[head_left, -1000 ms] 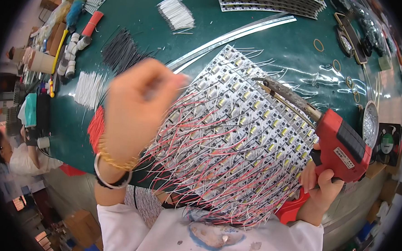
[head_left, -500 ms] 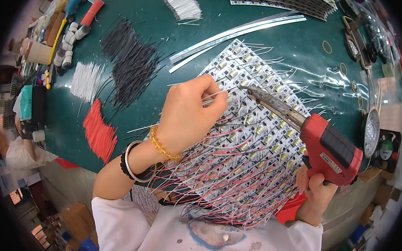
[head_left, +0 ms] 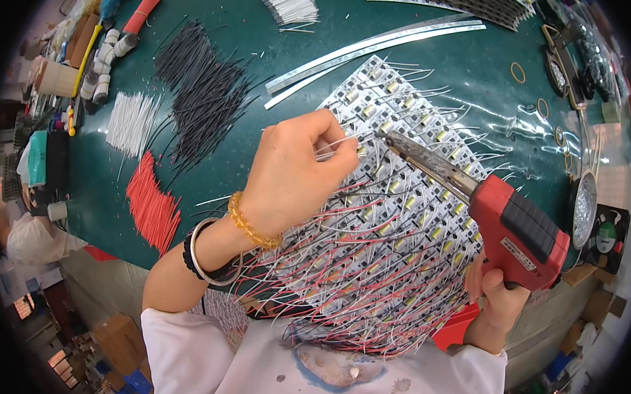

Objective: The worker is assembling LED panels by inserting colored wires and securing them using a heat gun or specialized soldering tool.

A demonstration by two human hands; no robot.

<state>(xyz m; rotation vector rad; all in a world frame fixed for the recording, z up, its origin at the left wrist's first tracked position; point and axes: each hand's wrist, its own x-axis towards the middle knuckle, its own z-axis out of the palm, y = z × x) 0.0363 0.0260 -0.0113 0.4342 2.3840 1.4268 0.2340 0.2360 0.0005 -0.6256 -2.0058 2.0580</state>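
Note:
My left hand (head_left: 299, 171) pinches several thin white wires (head_left: 338, 142) above the upper left part of a large panel of small circuit boards (head_left: 408, 202). One wire's end reaches toward the iron's tip. In my right hand (head_left: 499, 299) is a red and black soldering gun (head_left: 517, 232), gripped by its handle. Its dark tip points left and sits at the panel, close to the left fingertips; whether it touches a pad I cannot tell. Red, black and white wires (head_left: 353, 292) stick out from the panel's lower rows, and white ones along its right edge.
Left on the green table (head_left: 267, 23) lie piles of black wires (head_left: 199, 98), white wires (head_left: 131, 124) and red wires (head_left: 152, 206). Metal strips (head_left: 373, 54) lie behind the panel. A round dish (head_left: 584, 207) and a small fan (head_left: 607, 239) stand at the right edge.
The left hand and the gun's tip have barely shifted at the panel, with the wires still pinched. The whole view has tilted slightly.

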